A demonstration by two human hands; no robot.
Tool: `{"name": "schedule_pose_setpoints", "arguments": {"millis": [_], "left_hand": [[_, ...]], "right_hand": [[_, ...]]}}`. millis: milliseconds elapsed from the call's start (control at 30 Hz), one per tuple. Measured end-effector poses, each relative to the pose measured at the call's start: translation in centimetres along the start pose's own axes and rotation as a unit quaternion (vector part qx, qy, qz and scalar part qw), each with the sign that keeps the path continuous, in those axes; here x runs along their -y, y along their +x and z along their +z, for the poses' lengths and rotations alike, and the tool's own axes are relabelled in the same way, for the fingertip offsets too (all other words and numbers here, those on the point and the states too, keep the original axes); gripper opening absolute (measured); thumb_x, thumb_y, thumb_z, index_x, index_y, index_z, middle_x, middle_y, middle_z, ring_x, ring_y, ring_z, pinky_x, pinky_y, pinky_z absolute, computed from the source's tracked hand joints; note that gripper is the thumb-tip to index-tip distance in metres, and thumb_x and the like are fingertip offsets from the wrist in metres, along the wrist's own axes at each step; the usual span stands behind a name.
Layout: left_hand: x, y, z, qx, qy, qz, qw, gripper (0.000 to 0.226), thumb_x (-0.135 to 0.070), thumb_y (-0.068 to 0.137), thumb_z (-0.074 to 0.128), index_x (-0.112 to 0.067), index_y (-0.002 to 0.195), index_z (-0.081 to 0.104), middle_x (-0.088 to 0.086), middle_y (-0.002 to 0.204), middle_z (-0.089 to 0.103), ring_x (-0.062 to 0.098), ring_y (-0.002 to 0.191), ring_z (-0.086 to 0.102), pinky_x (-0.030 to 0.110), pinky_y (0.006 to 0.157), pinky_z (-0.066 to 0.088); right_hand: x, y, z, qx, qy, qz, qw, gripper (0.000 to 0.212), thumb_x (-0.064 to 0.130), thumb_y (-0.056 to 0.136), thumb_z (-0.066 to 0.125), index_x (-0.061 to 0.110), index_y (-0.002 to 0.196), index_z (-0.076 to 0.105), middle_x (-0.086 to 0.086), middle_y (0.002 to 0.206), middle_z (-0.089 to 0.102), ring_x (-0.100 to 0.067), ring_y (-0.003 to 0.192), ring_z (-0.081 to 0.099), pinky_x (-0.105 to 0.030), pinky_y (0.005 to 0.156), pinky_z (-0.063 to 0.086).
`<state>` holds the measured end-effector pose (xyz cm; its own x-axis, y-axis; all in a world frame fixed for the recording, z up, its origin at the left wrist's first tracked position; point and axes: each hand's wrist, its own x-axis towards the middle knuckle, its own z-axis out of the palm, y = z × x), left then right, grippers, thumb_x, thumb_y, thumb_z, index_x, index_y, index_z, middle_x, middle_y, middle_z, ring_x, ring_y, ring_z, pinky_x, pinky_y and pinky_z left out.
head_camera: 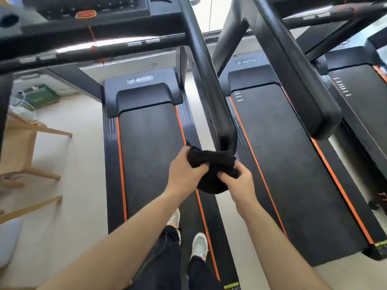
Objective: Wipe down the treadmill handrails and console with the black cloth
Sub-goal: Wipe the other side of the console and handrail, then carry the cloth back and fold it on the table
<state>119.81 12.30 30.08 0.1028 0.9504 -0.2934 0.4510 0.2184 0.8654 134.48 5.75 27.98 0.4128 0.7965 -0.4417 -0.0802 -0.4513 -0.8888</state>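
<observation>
Two hands hold the soft black cloth (pixel 211 164), bunched up right by the near end of the long black padded handrail (pixel 209 80). The left hand (pixel 186 172) has a tight grip on its left side. The right hand (pixel 240 181) pinches its right side. To wipe well, I think: fold it flat, wrap the rail, and rub toward the far dark console (pixel 83 9).

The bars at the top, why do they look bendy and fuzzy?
In the head view, the wide lens bends the front bar near the edge; the console up close is blurred, while the black cloth looks sharp; bright light leaves pale glare along the handrail.
</observation>
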Motion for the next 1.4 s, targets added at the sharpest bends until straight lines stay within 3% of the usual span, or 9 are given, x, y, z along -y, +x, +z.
{"name": "schedule_pose_setpoints", "arguments": {"millis": [133,233,367,467,700,900,1000,1300,1400], "left_hand": [[0.0,-3.6,-6.4,-0.013,-0.010,0.020,1.000,0.060,-0.024,0.083,0.078,-0.040,0.131,0.045,-0.013,0.103,0.069,0.001,0.097,0.065,0.019,0.085,0.052],[0.6,-5.5,-10.8,-0.037,0.054,0.069,0.995,0.023,-0.024,0.085,0.075,-0.032,0.105,0.065,-0.015,0.093,0.070,0.004,0.092,0.065,0.039,0.088,0.054],[1.5,-8.4,-16.4,-0.063,0.084,0.060,0.993,0.012,-0.033,0.081,0.075,-0.025,0.089,0.070,-0.009,0.082,0.071,0.010,0.082,0.067,0.042,0.081,0.053],[2.5,-10.9,-21.6,-0.067,0.133,0.034,0.988,0.024,-0.043,0.081,0.073,-0.021,0.090,0.074,-0.004,0.083,0.071,0.016,0.082,0.067,0.043,0.079,0.053],[8.9,-20.1,-35.1,-0.077,0.308,-0.110,0.942,0.043,-0.052,0.091,0.062,-0.028,0.058,0.049,-0.007,0.065,0.056,0.021,0.075,0.060,0.035,0.063,0.044],[15.7,-30.3,-41.0,-0.170,0.237,-0.175,0.940,0.020,-0.050,0.087,0.069,-0.034,0.093,0.058,-0.007,0.093,0.063,0.016,0.089,0.059,0.035,0.072,0.048],[18.1,-35.3,-41.6,-0.226,0.214,-0.206,0.928,0.020,-0.051,0.088,0.067,-0.034,0.093,0.058,-0.008,0.093,0.064,0.017,0.091,0.061,0.033,0.071,0.046],[23.0,-49.9,-39.1,-0.395,0.090,-0.342,0.848,0.006,-0.034,0.094,0.066,-0.035,0.090,0.061,-0.012,0.089,0.063,0.013,0.088,0.062,0.033,0.075,0.054],[23.8,-53.1,-38.4,-0.413,0.103,-0.361,0.830,0.011,-0.037,0.093,0.068,-0.032,0.086,0.062,-0.013,0.083,0.061,0.011,0.084,0.061,0.028,0.066,0.045]], "right_hand": [[1.5,-2.8,2.7,0.076,-0.001,-0.009,0.997,0.006,0.007,0.083,0.069,0.011,0.081,0.064,-0.007,0.076,0.061,-0.019,0.077,0.057,-0.031,0.069,0.048],[2.8,-4.0,6.2,0.134,-0.099,-0.006,0.986,0.004,0.013,0.084,0.067,0.013,0.086,0.063,-0.001,0.083,0.061,-0.019,0.083,0.058,-0.025,0.066,0.043],[4.5,-6.3,11.9,0.190,-0.261,-0.126,0.938,0.059,0.023,0.076,0.078,0.025,0.126,0.048,-0.001,0.125,0.043,-0.014,0.110,0.050,-0.023,0.087,0.044],[6.6,-8.2,17.2,0.294,-0.322,-0.257,0.862,0.049,0.023,0.071,0.071,0.025,0.119,0.066,-0.003,0.126,0.052,-0.019,0.120,0.049,-0.030,0.101,0.041],[8.8,-16.2,30.2,0.476,-0.475,-0.310,0.672,0.015,0.023,0.075,0.079,0.024,0.088,0.071,0.013,0.076,0.065,-0.008,0.070,0.060,-0.028,0.067,0.044],[6.8,-25.9,39.4,0.630,-0.481,-0.295,0.534,0.021,0.049,0.085,0.072,0.032,0.098,0.069,0.003,0.082,0.069,-0.009,0.074,0.063,-0.029,0.067,0.051],[4.3,-30.6,42.2,0.658,-0.466,-0.340,0.484,0.023,0.043,0.097,0.058,0.036,0.076,0.065,0.009,0.074,0.064,-0.006,0.071,0.059,-0.028,0.066,0.041],[-2.1,-41.3,45.7,0.708,-0.415,-0.458,0.341,0.036,0.045,0.089,0.067,0.011,0.079,0.070,-0.006,0.100,0.070,-0.024,0.090,0.063,-0.041,0.082,0.052],[-3.2,-44.4,45.7,0.705,-0.450,-0.485,0.254,0.032,0.044,0.083,0.068,0.013,0.074,0.069,-0.003,0.076,0.070,-0.019,0.073,0.063,-0.038,0.070,0.055]]}}
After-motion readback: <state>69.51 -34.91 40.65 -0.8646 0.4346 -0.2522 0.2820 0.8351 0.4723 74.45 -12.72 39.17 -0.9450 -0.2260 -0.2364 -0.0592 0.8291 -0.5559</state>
